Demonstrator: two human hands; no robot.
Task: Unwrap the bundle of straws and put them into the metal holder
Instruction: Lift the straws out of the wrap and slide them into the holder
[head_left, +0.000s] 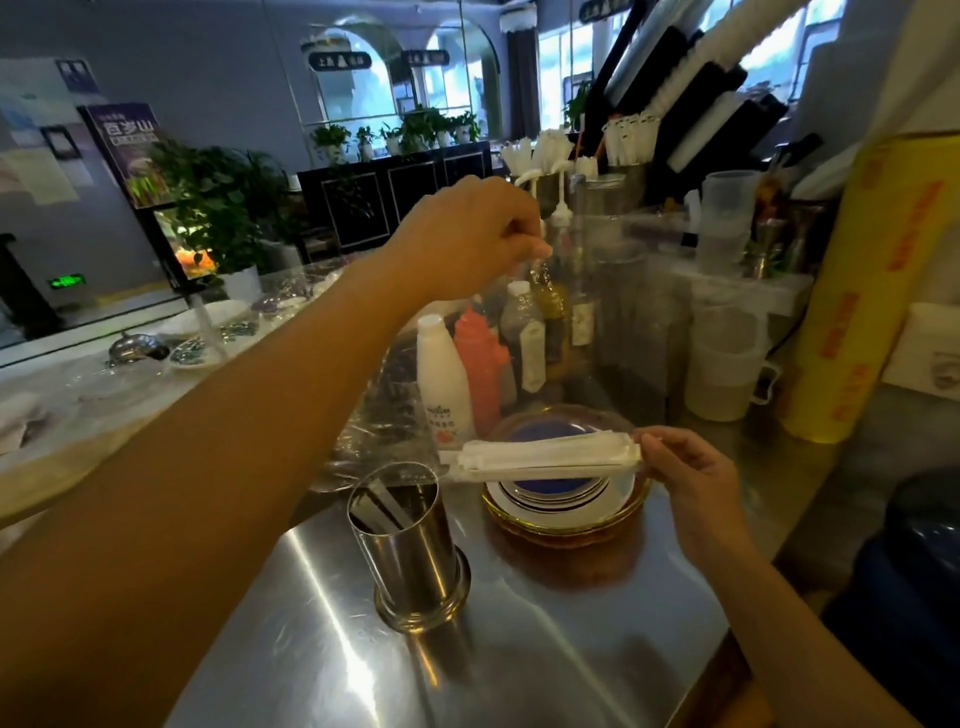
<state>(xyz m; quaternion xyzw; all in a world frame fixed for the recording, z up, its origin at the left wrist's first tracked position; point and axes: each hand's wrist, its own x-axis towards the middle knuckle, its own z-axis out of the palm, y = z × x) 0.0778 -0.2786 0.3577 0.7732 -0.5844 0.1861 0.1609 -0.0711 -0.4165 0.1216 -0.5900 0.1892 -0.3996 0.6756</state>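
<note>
While the right hand (693, 470) pinches the paper-wrapped straw bundle (545, 457) level over the stacked dishes (566, 512), and the raised left hand (467, 234) has its fingers closed, on what I cannot tell, best upend the bundle squarely above the near-left metal holder (410, 545) before releasing.

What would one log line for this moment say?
right hand: holds straw bundle level over stacked plates | left hand: raised, pinching something unclear | metal holder: upright on counter, bundle not yet in
</note>
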